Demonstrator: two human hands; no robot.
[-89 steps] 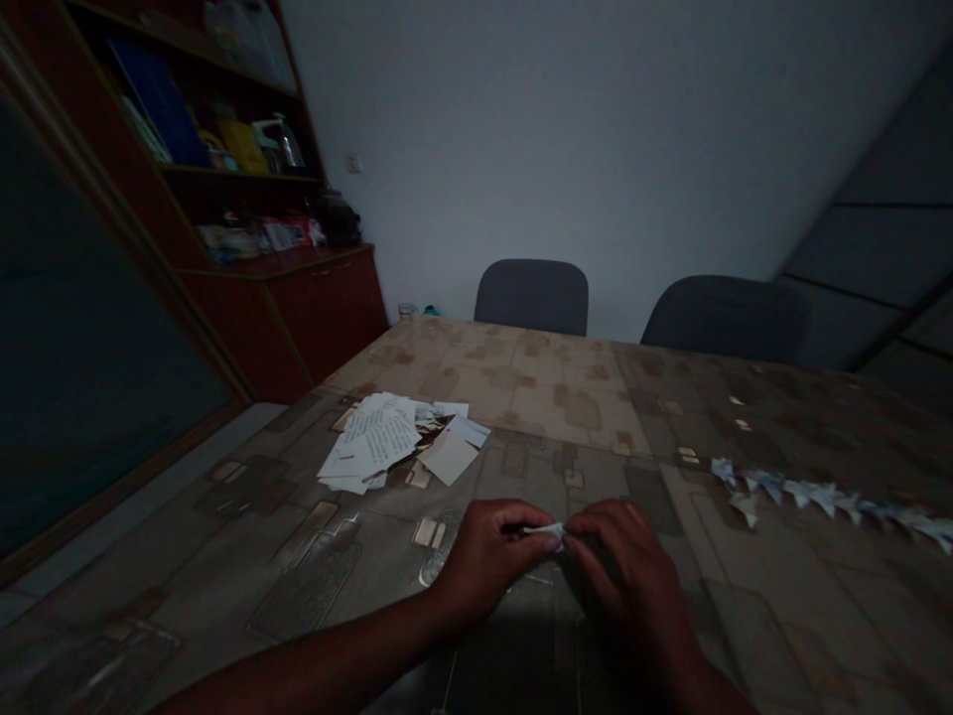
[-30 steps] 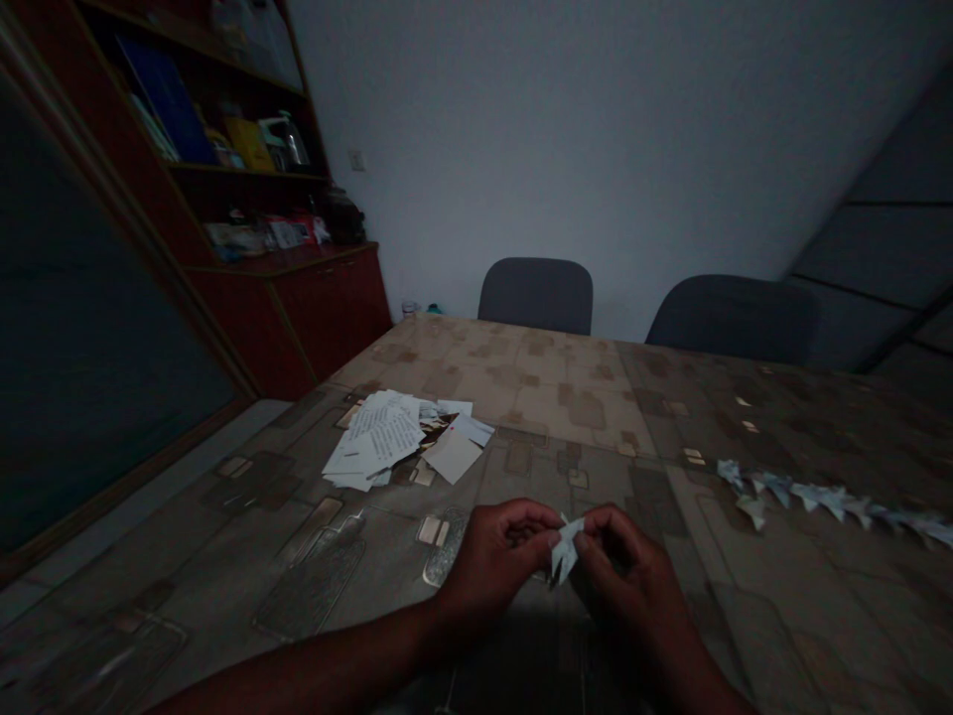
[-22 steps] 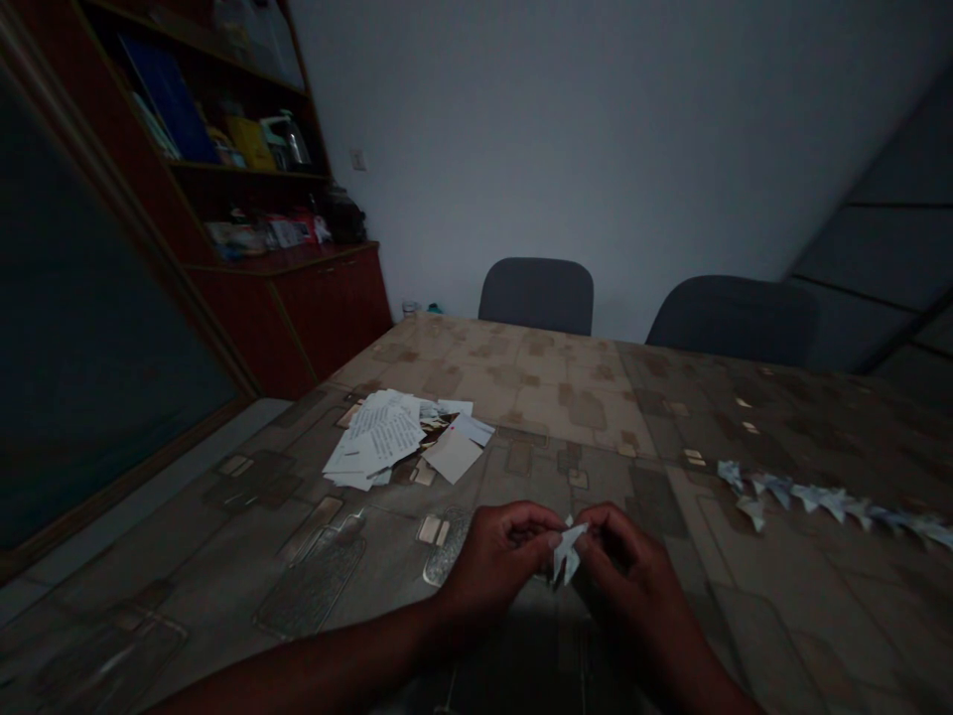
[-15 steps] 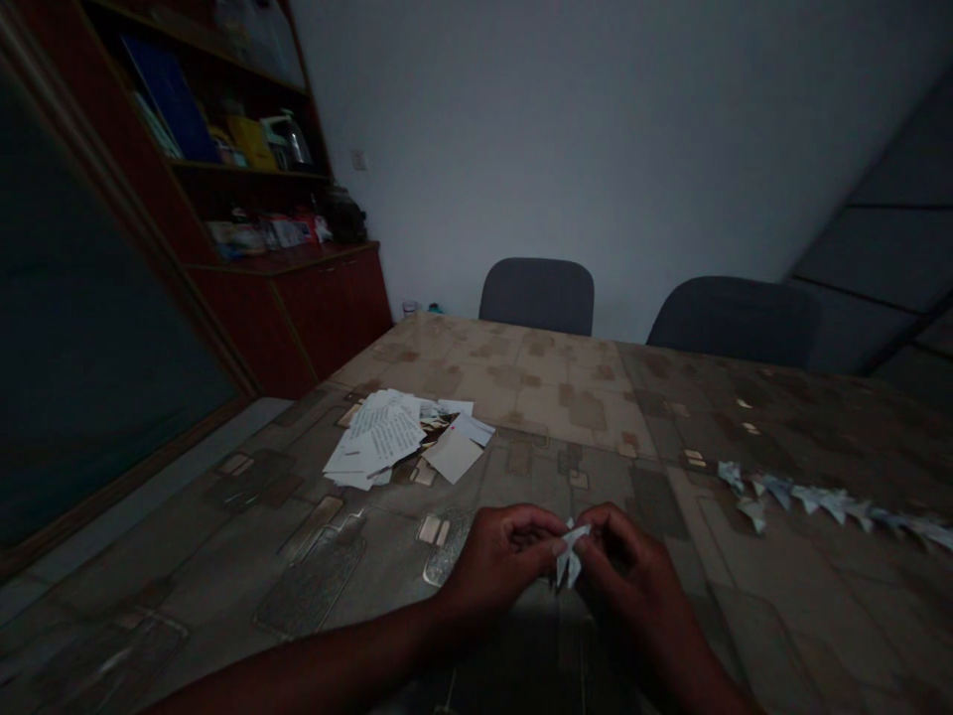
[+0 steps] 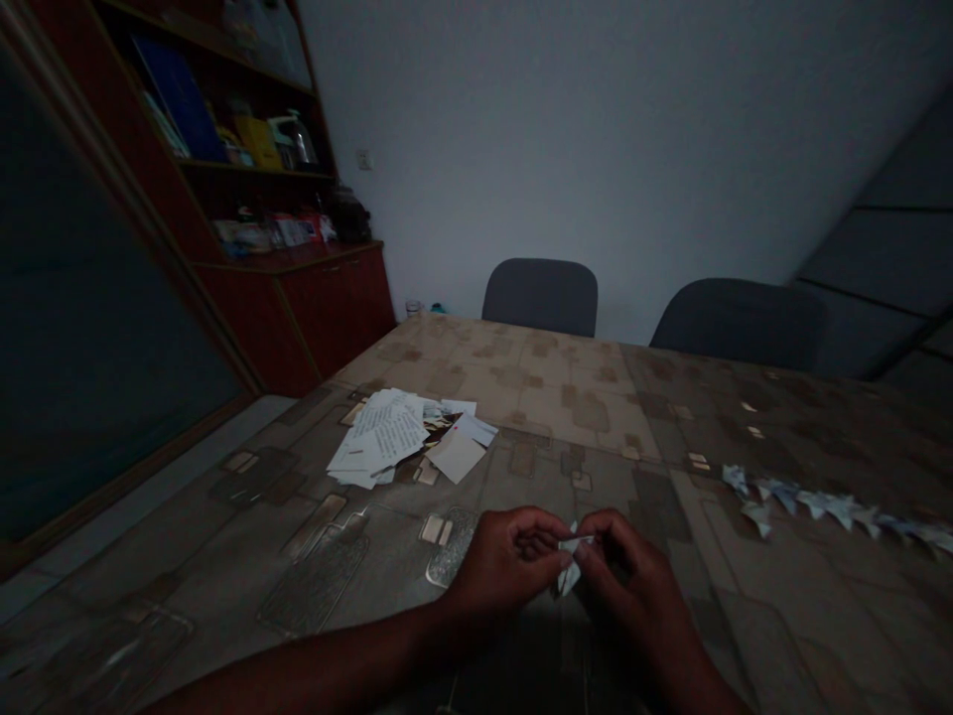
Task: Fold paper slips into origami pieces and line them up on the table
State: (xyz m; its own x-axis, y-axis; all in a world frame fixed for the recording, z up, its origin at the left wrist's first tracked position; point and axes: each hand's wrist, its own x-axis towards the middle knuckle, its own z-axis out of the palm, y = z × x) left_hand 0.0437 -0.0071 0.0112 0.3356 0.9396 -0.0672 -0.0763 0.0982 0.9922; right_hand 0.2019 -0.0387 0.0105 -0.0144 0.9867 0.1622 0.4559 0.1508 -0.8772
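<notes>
Between my two hands, just above the near part of the table (image 5: 521,392), is a small piece of folded paper (image 5: 569,574) with pointed ends. My left hand (image 5: 510,551) pinches it from the left with thumb and fingertips. From the other side my right hand (image 5: 625,566) pinches its upper part, and the fingers partly cover it. On the right of the table lies a row of small folded paper pieces (image 5: 815,503), pale and pointed. A loose pile of printed paper sheets (image 5: 379,437) is on the left, with a plain card (image 5: 456,455) at its right edge.
Two grey chairs (image 5: 541,296) stand at the table's far side, in front of a pale wall (image 5: 596,129). A red-brown cabinet (image 5: 335,318) with loaded shelves is at the back left. A glass (image 5: 414,309) shows by the far left corner.
The folded paper has turned a little in my fingers, and its top now shows as a thin flat edge. My hands stay in nearly the same place. The view has shifted slightly.
</notes>
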